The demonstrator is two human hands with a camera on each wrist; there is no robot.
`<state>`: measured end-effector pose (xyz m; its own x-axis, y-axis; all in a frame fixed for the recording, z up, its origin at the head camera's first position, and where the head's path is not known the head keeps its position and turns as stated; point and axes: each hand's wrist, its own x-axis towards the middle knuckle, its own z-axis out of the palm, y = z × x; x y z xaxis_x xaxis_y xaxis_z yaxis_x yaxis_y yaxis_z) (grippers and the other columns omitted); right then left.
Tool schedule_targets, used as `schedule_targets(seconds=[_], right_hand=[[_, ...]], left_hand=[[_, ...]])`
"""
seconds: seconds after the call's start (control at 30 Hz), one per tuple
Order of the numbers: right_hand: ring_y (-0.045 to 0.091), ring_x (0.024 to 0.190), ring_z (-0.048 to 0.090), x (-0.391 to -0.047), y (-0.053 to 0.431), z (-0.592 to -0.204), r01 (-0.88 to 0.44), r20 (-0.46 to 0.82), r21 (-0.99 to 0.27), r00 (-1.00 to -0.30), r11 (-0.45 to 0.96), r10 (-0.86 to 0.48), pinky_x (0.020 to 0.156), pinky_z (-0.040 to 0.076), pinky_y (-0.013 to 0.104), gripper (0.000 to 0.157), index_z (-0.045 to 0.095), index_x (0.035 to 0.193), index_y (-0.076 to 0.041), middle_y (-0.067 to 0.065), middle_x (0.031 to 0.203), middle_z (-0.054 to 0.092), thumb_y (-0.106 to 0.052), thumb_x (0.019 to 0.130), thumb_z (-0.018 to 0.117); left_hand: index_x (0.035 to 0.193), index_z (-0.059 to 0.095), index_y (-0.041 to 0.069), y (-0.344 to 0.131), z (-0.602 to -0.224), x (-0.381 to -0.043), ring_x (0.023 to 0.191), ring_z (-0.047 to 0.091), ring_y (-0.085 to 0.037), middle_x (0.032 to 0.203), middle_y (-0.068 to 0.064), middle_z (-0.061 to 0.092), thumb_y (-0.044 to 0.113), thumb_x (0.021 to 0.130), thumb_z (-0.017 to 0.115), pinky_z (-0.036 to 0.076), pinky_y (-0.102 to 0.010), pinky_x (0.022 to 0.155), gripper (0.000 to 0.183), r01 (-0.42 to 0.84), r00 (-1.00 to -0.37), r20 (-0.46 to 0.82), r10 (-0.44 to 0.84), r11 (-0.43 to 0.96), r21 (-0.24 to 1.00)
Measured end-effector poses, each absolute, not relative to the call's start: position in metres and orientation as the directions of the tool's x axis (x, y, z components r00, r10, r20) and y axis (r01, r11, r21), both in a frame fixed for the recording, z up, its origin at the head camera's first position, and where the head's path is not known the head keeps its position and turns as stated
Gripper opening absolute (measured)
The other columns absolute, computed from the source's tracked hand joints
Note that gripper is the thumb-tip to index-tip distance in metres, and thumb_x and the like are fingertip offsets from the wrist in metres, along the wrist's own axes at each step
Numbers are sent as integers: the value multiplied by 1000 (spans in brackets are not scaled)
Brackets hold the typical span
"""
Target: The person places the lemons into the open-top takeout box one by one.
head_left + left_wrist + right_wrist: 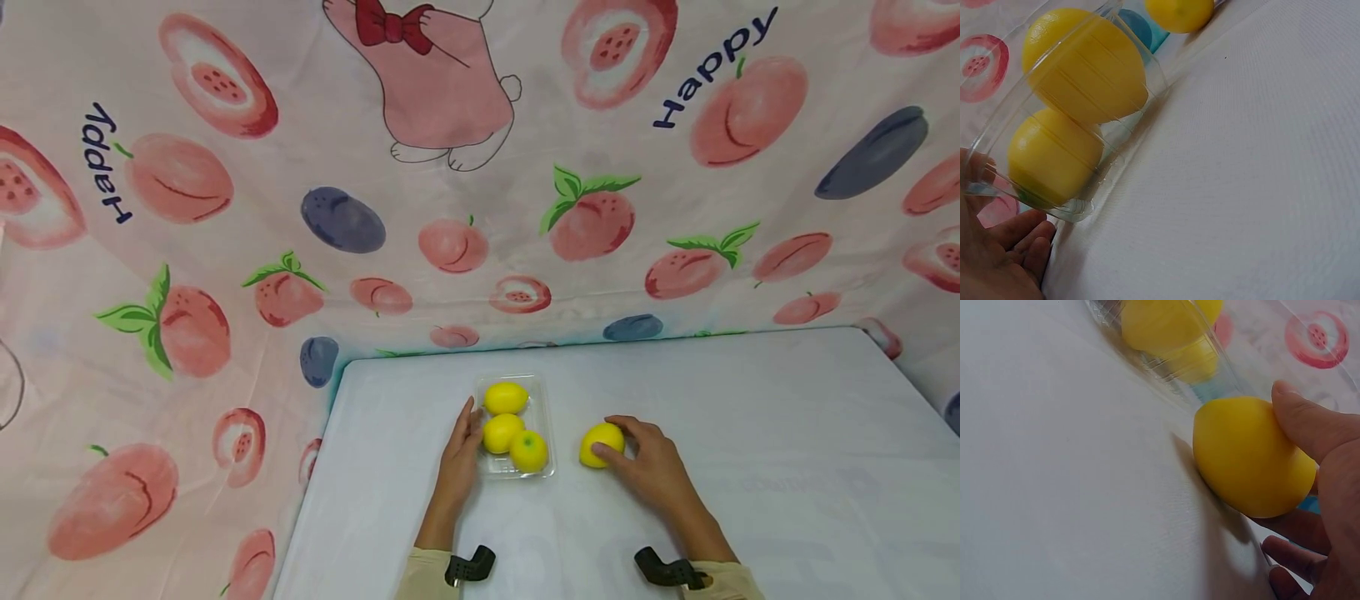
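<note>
A clear plastic tray (pixel 551 467) lies on the white table with two yellow lemons (pixel 506 398) in it. Beside them in the tray is a rounder yellow fruit (pixel 528 451) with a greenish dimple, possibly an apple. My left hand (pixel 461 457) rests along the tray's left side, its fingers fairly straight at the wall. In the left wrist view some fingers (pixel 1034 240) are loosely bent beside the tray's end. To the right of the tray, my right hand (pixel 654 468) holds another lemon (pixel 1250 456) between thumb and fingers, low at the tabletop.
The white table (pixel 787 467) stretches away to the right. A fruit-patterned cloth (pixel 450 200) hangs behind it and along its left side. Each forearm wears a black wrist mount (pixel 471 565).
</note>
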<state>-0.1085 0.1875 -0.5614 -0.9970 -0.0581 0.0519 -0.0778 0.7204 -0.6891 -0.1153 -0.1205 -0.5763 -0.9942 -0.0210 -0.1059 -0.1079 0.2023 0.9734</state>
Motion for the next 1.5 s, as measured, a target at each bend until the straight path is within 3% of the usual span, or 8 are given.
schedule_targets(seconds=[0.3,0.5,0.67,0.9,1.27,1.5], right_hand=[[33,111,62,-106,182,-567,-89,83,-694,-996,715,-44,92,51,53,61,64,132,-15,14,127,69,-51,85,79],[20,99,62,-103,176,-566,-95,110,-727,-994,680,-22,85,54,36,64,64,133,-13,9,123,71,-47,83,83],[19,95,65,-101,173,-565,-91,116,-768,-993,634,-2,79,57,27,65,61,135,-12,8,120,70,-39,81,86],[22,95,67,-100,170,-564,-62,106,-774,-994,630,33,80,57,30,72,54,139,-14,12,124,70,-37,80,88],[26,107,68,-101,161,-557,-130,188,-778,-982,614,30,90,60,41,65,61,135,-13,9,131,66,-30,78,90],[28,116,65,-104,155,-552,-138,176,-799,-984,585,7,98,57,46,67,58,141,-13,10,138,63,-26,82,87]], left_hand=[[161,29,37,-122,-577,-114,154,31,-27,162,0,42,28,110,40,20,-54,127,52,-104,-994,-104,-11,203,974],[161,29,36,-123,-577,-113,154,31,-27,162,-1,42,28,110,39,21,-54,127,53,-100,-995,-101,-8,205,974],[161,28,36,-123,-577,-112,154,31,-28,162,-1,42,28,110,39,21,-54,127,53,-96,-995,-97,-6,205,974],[161,28,38,-124,-577,-111,154,31,-28,162,-1,41,29,110,39,21,-54,127,52,-96,-995,-98,-2,215,972],[162,27,34,-124,-578,-109,154,31,-29,163,-4,40,28,110,39,22,-54,127,53,-85,-996,-88,3,199,976],[162,27,34,-124,-578,-107,155,30,-28,163,-4,39,27,110,39,21,-54,127,53,-83,-996,-85,4,187,979]])
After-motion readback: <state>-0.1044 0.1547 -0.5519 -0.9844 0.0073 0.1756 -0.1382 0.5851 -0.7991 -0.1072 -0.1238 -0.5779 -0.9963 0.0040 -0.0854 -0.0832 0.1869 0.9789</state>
